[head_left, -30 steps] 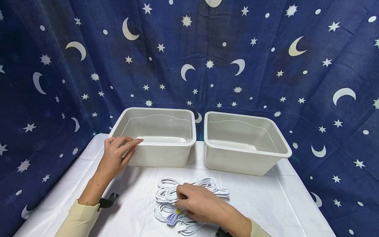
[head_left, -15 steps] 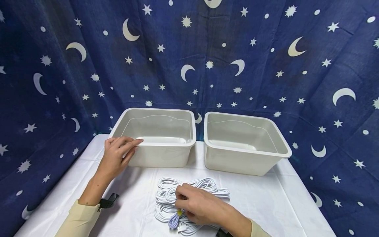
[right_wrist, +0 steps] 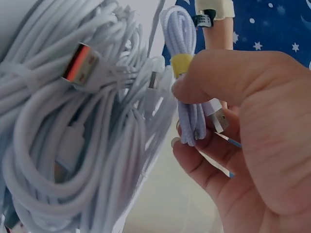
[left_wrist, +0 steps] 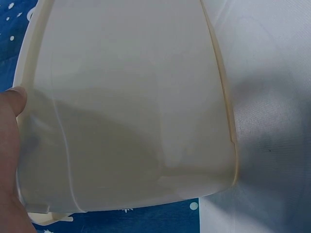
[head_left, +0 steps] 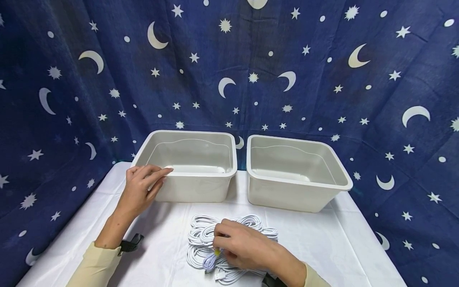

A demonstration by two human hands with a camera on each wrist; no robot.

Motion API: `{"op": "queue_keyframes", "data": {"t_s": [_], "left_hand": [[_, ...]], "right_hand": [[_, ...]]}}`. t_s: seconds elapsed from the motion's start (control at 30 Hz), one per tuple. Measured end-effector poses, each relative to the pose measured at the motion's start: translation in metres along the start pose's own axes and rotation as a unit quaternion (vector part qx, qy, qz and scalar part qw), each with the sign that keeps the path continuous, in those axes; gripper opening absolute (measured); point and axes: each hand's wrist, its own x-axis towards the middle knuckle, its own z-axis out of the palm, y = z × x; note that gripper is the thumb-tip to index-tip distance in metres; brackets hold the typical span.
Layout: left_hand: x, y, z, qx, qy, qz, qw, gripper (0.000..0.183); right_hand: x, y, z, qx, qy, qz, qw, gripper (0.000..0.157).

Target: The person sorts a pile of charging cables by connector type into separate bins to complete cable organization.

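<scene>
My right hand (head_left: 247,245) pinches the lilac USB cable (right_wrist: 180,30) near its yellow band (right_wrist: 181,63), close to the white cables (head_left: 201,235); my left hand (head_left: 138,191) grips the left bin (head_left: 201,174) of 2. Grasping step, I judge; lifting calls for a firm pinch.

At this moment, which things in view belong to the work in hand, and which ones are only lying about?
Likely in the work:
purple cable, pinched by the right hand
white cables, next to that hand
left bin, touched by the left hand

Likely just about:
right bin, untouched
cloth, underneath
curtain, behind
</scene>
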Motion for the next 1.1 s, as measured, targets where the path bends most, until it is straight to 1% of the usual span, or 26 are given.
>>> {"op": "queue_keyframes", "data": {"t_s": [0.13, 0.3, 0.67, 0.93, 1.1], "left_hand": [[-0.001, -0.001, -0.001, 0.000, -0.001, -0.004, 1.0000, 0.036], [-0.003, -0.002, 0.001, 0.001, 0.002, -0.006, 1.0000, 0.038], [-0.003, -0.003, 0.002, -0.003, 0.005, 0.001, 1.0000, 0.037], [-0.003, -0.003, 0.002, -0.001, 0.001, -0.003, 1.0000, 0.038], [-0.001, -0.002, 0.001, -0.001, 0.002, -0.002, 1.0000, 0.036]], "right_hand": [[0.001, 0.003, -0.006, 0.011, 0.023, -0.005, 1.000, 0.032], [0.002, 0.007, -0.012, 0.012, 0.054, -0.013, 0.998, 0.034], [0.006, 0.017, -0.017, 0.051, 0.084, -0.009, 0.995, 0.030], [0.014, 0.033, -0.031, 0.058, 0.137, -0.046, 0.988, 0.032], [0.020, 0.043, -0.039, 0.058, 0.164, -0.055, 0.983, 0.032]]}}
